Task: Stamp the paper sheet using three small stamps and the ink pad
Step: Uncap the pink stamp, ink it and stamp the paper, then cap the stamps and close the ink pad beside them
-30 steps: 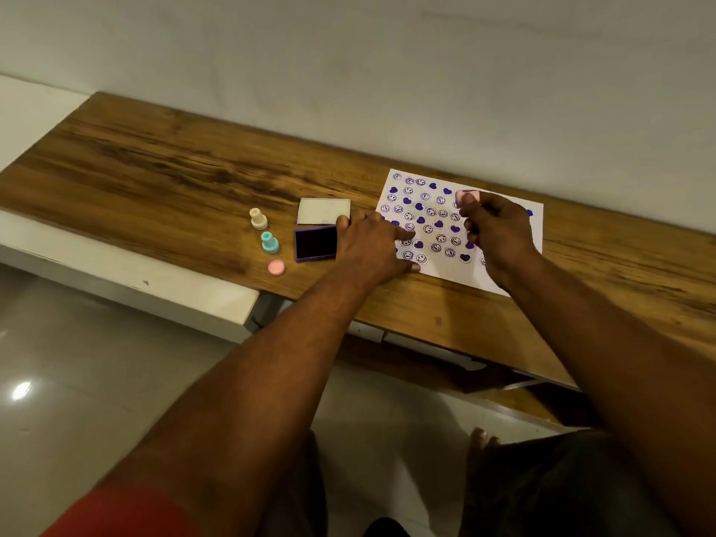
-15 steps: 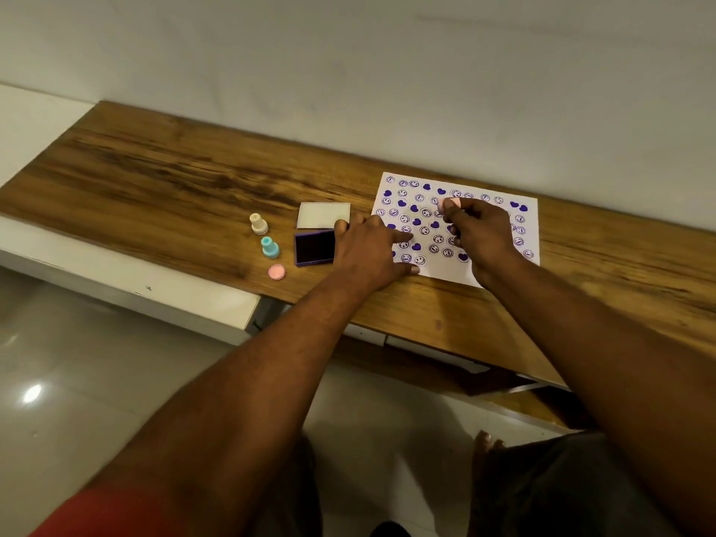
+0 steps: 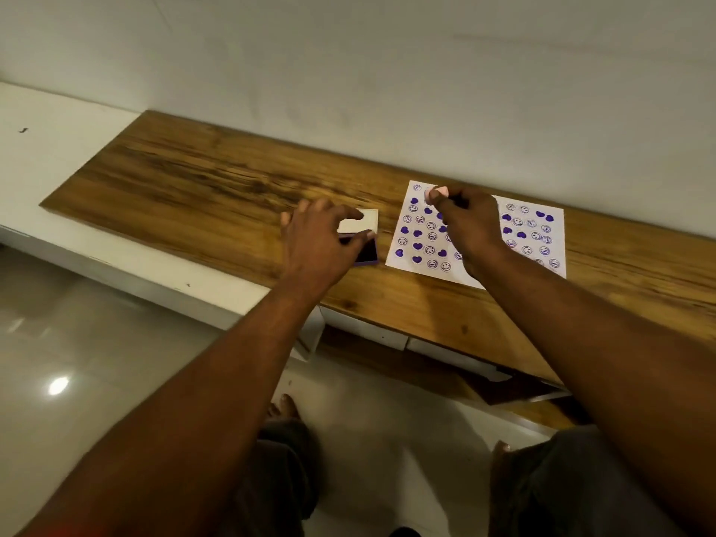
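Note:
A white paper sheet [image 3: 531, 243] lies on the wooden table [image 3: 193, 188], covered with purple hearts and smiley prints. My right hand [image 3: 472, 230] pinches a small pink stamp [image 3: 436, 193] at the sheet's far left corner, low over the paper. My left hand [image 3: 314, 246] hovers with fingers spread over the purple ink pad [image 3: 368, 254], thumb at the pad's far edge. The pad's white lid [image 3: 367, 222] lies just behind it. The other two stamps are hidden behind my left hand.
A white wall runs close behind the table. A lower white ledge [image 3: 58, 122] extends to the left. Below the table's front edge are a glossy tiled floor [image 3: 97, 362] and my feet.
My left hand left the paper's near left corner and moved left over the ink pad. My right hand carried the pink stamp from mid-sheet up to the far left corner.

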Tool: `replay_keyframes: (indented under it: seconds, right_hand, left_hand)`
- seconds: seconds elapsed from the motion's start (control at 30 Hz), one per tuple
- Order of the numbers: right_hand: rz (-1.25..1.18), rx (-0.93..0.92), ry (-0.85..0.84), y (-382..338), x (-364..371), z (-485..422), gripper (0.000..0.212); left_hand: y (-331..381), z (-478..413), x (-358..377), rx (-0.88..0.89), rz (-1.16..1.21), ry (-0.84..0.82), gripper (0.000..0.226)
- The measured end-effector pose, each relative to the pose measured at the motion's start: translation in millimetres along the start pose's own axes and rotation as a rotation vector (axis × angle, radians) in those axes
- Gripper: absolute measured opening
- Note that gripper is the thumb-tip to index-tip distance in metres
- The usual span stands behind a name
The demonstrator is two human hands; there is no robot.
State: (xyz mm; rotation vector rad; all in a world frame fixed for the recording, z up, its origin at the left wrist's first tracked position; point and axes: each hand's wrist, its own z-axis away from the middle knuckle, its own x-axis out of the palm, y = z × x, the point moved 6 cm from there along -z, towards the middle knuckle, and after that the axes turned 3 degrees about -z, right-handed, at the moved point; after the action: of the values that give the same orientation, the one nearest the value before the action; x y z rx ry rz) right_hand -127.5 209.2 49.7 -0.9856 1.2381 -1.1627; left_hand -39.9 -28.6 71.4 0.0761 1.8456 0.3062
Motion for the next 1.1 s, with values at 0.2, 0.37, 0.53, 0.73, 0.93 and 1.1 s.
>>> replay_keyframes:
  seconds: [0.2, 0.37, 0.53, 0.73, 0.93, 1.1]
  right_hand:
    - [0.223, -0.186, -0.255, -19.8, 69.8, 28.2, 0.029]
    - [0.516, -0.492, -0.483, -38.5, 120.1, 61.0, 0.024]
    - [0.68, -0.58, -0.596, -40.4, 151.3, 69.2, 0.028]
    - [0.834, -0.636, -0.711, -25.9, 170.9, 76.2, 0.035]
    - [0.841, -0.659, -0.707, -23.1, 174.9, 76.1, 0.033]
    - [0.914, -0.663, -0.729, -19.3, 178.8, 80.9, 0.031]
  left_hand:
    - [-65.0, 36.8, -7.0, -0.036, 0.059, 0.035, 0.033]
    - [-96.7, 44.5, -8.8, -0.055, 0.152, -0.027, 0.047]
    - [-104.4, 41.7, 3.4, -0.021, 0.069, -0.089, 0.06]
    - [-110.8, 39.1, 15.2, -0.025, 0.065, -0.098, 0.057]
    - [-109.8, 36.4, 22.1, -0.033, 0.043, -0.121, 0.053]
    - [-112.4, 34.3, 25.2, -0.042, 0.058, -0.118, 0.055]
